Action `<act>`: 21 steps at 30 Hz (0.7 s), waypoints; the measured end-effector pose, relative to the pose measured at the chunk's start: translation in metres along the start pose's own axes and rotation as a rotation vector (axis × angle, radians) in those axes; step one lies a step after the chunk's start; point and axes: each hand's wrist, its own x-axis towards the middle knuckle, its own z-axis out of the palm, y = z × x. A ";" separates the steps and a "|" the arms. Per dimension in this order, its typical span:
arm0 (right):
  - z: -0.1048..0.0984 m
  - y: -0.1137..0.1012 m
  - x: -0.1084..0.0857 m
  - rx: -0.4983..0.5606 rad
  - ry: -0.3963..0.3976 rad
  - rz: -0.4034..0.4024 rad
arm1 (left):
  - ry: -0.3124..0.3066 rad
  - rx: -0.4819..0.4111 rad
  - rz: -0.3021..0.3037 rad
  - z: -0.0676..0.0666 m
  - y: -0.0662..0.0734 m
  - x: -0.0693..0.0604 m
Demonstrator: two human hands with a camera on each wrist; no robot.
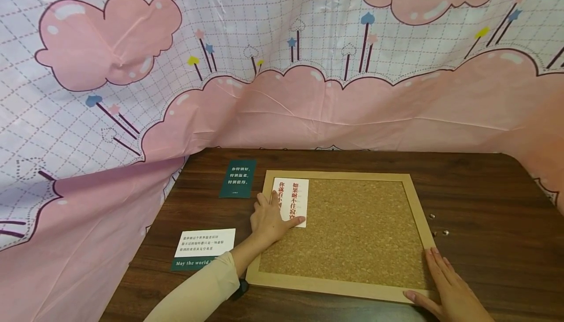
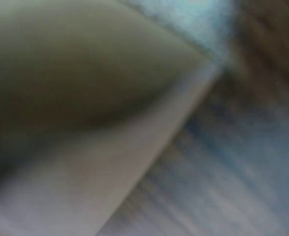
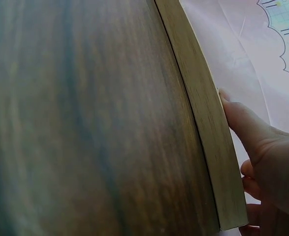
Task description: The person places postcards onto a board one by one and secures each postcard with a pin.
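Note:
A cork board in a pale wooden frame lies on the dark wood table. On its upper left corner is a white card with red characters. My left hand rests over the card's left and lower part, thumb and fingers spread on it. At the board's lower right corner my right hand touches the frame, thumb on the near edge and fingers along the right side. The right wrist view has the frame's side with my right hand against it. The left wrist view is blurred.
A dark green card lies left of the board's top, and a white and green card lies nearer, left of my forearm. Several small metallic pieces sit right of the frame. A patterned pink curtain hangs behind the table.

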 end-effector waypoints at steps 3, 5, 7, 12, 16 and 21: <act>-0.003 -0.003 0.001 0.006 -0.025 0.022 | -0.002 -0.007 0.002 0.000 -0.001 0.000; -0.005 -0.004 0.001 0.007 -0.037 0.033 | -0.004 -0.012 0.002 0.000 -0.001 0.000; -0.007 -0.006 0.002 0.013 -0.052 0.045 | -0.006 -0.014 0.003 0.000 -0.001 0.000; -0.010 -0.008 0.004 0.021 -0.078 0.073 | -0.009 -0.013 -0.003 -0.001 0.000 -0.001; -0.013 -0.010 0.005 0.017 -0.093 0.087 | -0.004 -0.017 -0.002 -0.002 0.000 -0.002; -0.013 -0.010 0.004 0.013 -0.090 0.077 | -0.003 -0.029 -0.001 -0.001 -0.001 -0.003</act>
